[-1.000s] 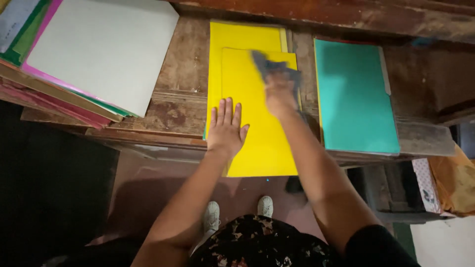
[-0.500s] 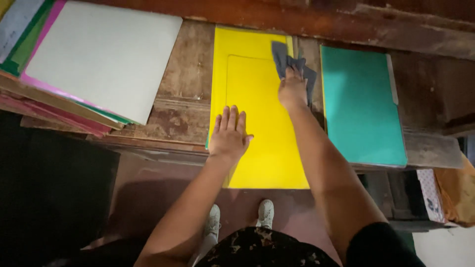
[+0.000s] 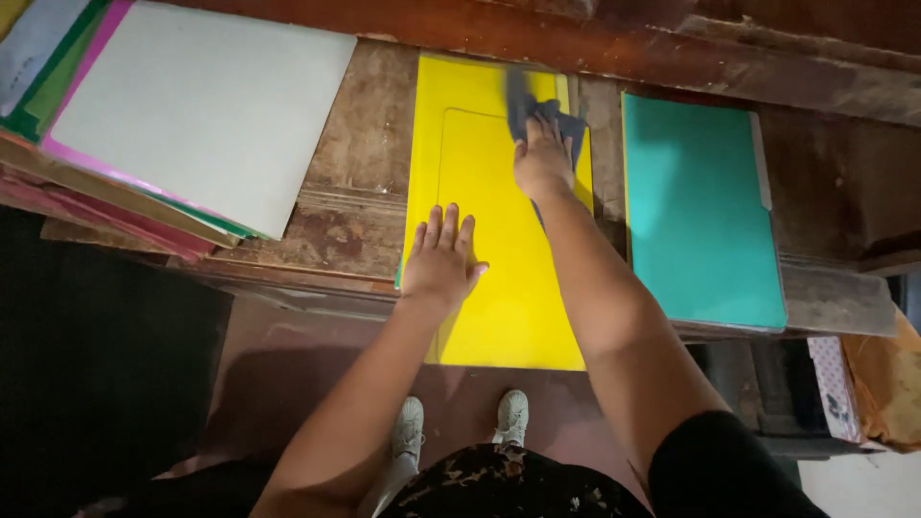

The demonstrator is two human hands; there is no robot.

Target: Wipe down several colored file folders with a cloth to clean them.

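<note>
A yellow folder (image 3: 499, 297) lies on a worn wooden table, its near end hanging over the table's front edge. My left hand (image 3: 439, 257) rests flat on the folder's left side, fingers spread, pressing it down. Farther up the folder, my right hand (image 3: 543, 159) presses a dark blue-grey cloth (image 3: 526, 105) against its upper right part. The cloth is blurred and partly hidden under my fingers.
A teal folder (image 3: 700, 216) lies to the right of the yellow one. At the left sits a stack of coloured folders (image 3: 192, 105) with a pale grey one on top. The wooden table (image 3: 360, 173) has a raised back rail. My shoes and the reddish floor show below.
My right hand has carried the cloth from the yellow folder's right side up toward its top edge. My left hand stays flat on the folder.
</note>
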